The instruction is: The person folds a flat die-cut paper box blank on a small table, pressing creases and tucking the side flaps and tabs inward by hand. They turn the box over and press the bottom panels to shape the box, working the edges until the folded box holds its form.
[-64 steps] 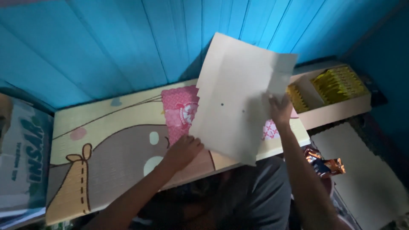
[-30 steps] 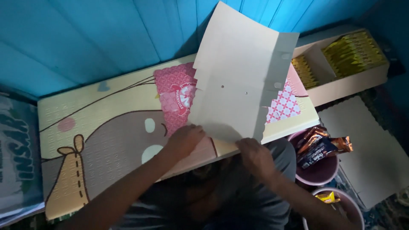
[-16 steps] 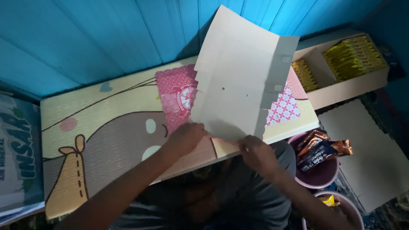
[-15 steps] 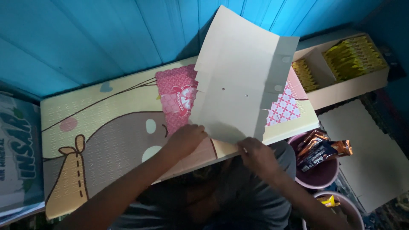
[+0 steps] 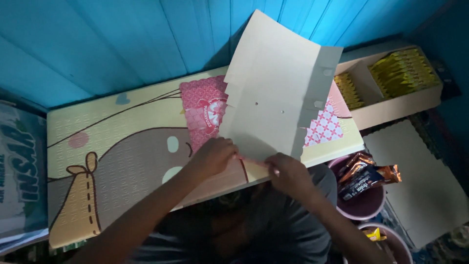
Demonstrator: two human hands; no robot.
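Both hands are pinching the near edge of the flat cardboard sheet (image 5: 273, 105) at frame centre, left hand (image 5: 215, 156) and right hand (image 5: 291, 174) closing fingers on it, seemingly propping it upright above the patterned surface (image 5: 112, 142) toward the blue wall (image 5: 122, 44).

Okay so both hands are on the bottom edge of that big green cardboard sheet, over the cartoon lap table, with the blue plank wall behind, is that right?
Not quite: the cardboard sheet is pale beige, not green, as the head view shows. The rest holds: the left hand and the right hand are both at its bottom edge, over the cartoon lap table, with the blue plank wall behind.
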